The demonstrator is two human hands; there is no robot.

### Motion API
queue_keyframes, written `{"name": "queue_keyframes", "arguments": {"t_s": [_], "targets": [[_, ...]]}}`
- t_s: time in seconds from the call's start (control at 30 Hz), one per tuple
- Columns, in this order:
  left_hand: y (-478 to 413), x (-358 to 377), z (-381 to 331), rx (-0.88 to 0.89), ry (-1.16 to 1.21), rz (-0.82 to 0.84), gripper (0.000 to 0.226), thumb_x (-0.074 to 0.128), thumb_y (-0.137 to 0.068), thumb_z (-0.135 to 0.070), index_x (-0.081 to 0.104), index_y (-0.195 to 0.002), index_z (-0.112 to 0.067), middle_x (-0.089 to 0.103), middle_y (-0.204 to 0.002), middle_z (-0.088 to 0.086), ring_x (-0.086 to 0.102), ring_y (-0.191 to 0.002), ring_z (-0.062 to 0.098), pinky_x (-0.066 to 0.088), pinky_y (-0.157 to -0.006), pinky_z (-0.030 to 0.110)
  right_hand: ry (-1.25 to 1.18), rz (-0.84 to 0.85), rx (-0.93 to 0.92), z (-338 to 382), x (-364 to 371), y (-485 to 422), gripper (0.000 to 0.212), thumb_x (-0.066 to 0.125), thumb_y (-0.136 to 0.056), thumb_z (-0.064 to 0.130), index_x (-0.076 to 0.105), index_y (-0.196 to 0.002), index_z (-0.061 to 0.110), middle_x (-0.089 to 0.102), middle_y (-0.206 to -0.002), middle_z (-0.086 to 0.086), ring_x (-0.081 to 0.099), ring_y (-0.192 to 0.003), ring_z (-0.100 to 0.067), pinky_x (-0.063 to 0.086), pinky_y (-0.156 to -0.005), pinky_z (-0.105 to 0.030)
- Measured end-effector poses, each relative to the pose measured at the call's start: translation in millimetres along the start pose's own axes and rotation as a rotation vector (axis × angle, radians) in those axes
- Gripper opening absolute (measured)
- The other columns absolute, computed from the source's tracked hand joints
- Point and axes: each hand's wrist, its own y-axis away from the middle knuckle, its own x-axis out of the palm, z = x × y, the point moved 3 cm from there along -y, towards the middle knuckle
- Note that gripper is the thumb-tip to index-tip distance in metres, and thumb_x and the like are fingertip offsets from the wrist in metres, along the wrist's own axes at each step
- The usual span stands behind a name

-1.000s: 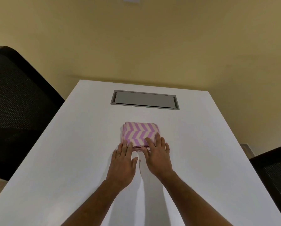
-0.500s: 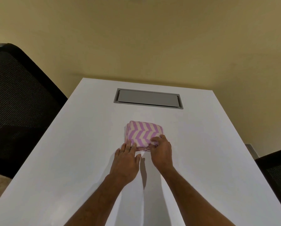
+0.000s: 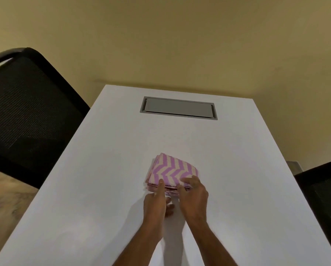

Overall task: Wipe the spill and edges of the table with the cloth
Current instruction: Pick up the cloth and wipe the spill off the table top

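Bare right hand (image 3: 193, 196) pinches the near edge of a folded purple-and-cream chevron cloth (image 3: 172, 170); left hand (image 3: 155, 203) grips that edge too. It lies mid-worktop on the white worktop (image 3: 103, 169), squarish, chevrons pointing away.

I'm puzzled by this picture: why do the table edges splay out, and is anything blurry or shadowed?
Head view: the wide-angle lens stretches the table toward the corners. Both hands, left and right, are slightly soft, likely motion blur; the cloth is fairly sharp. Soft shadows lie beside the hands. No glare; no spill is visible.
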Motion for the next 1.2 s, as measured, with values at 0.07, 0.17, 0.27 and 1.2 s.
{"name": "queue_keyframes", "arguments": {"t_s": [0.07, 0.17, 0.27, 1.2], "targets": [[11.0, 1.8, 6.7, -0.136, 0.168, 0.069, 0.051, 0.057, -0.094, -0.058, 0.060, -0.123, -0.016, 0.074, -0.108, 0.012, 0.072, -0.098, 0.031, 0.061, -0.089, 0.045, 0.005, 0.016, 0.022, -3.0, -7.6, 19.4, 0.023, 0.074, -0.095, 0.012, 0.075, -0.117, 0.007, 0.064, -0.142, -0.010, 0.067, -0.120, -0.026, 0.055, -0.102, -0.031], [22.9, 0.3, 17.5, -0.216, 0.372, 0.078, 0.055, 0.067, -0.092, -0.048, 0.056, -0.133, -0.014, 0.071, -0.118, 0.015, 0.069, -0.106, 0.033, 0.060, -0.080, 0.039, 0.026, 0.045, 0.036, -7.1, -20.0, 47.0, 0.024, 0.074, -0.095, 0.013, 0.075, -0.118, 0.008, 0.064, -0.143, -0.008, 0.066, -0.118, -0.022, 0.043, -0.091, -0.013], [36.1, -5.8, 29.3, -0.212, 0.456, 0.012, 0.057, 0.075, -0.089, -0.036, 0.054, -0.136, -0.012, 0.069, -0.121, 0.017, 0.068, -0.107, 0.035, 0.059, -0.073, 0.035, 0.039, 0.070, 0.053, -14.8, -30.1, 69.8, 0.025, 0.075, -0.095, 0.015, 0.076, -0.119, 0.009, 0.063, -0.145, -0.008, 0.065, -0.120, -0.022, 0.041, -0.093, -0.014], [238.5, -103.6, 134.5, -0.025, 0.241, 0.024, 0.056, 0.069, -0.093, -0.034, 0.054, -0.141, -0.010, 0.070, -0.125, 0.008, 0.068, -0.115, 0.027, 0.051, -0.107, 0.042, 0.617, 0.574, -0.581, -48.7, -88.1, 257.2, 0.079, 0.059, -0.103, 0.028, 0.012, -0.165, 0.027, 0.015, -0.173, -0.012, 0.008, -0.161, -0.031, 0.007, -0.129, -0.046]]}}
